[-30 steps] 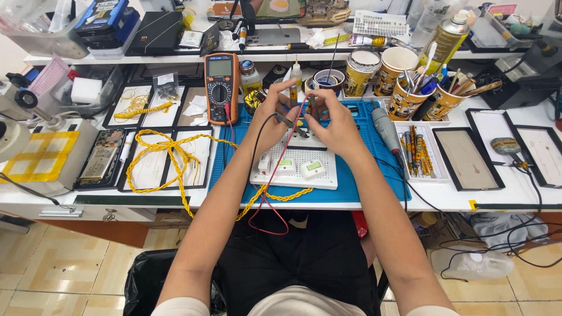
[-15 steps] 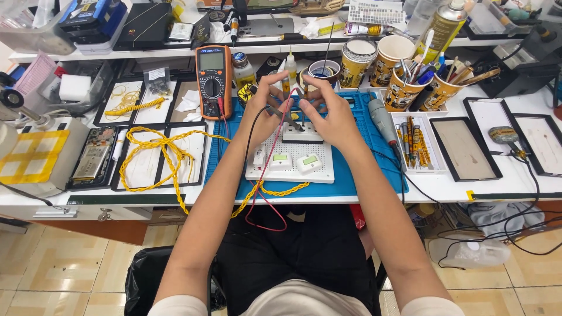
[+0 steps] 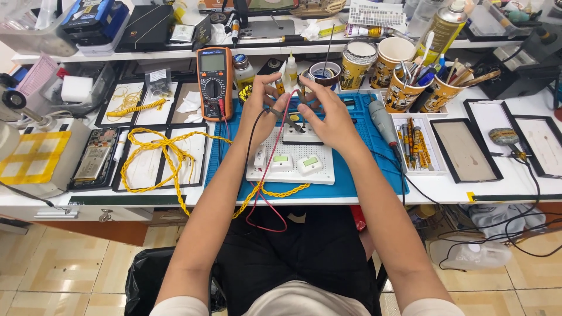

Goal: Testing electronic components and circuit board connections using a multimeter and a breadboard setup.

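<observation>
Over the blue mat (image 3: 351, 181), at twelve o'clock from the white breadboard (image 3: 293, 161): left hand (image 3: 260, 105) and right hand (image 3: 328, 114), fingers narrowed, apparently pinching probe leads (image 3: 281, 120) mid-test, steadiness needed next.

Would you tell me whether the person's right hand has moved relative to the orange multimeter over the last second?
Yes. The right hand has moved up the blue mat, away from the person; it now lies level with the multimeter body.

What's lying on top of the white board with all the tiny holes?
Three small white blocks sit on the white perforated board: a plain one and two green-topped. The right hand covers its far end.
</observation>
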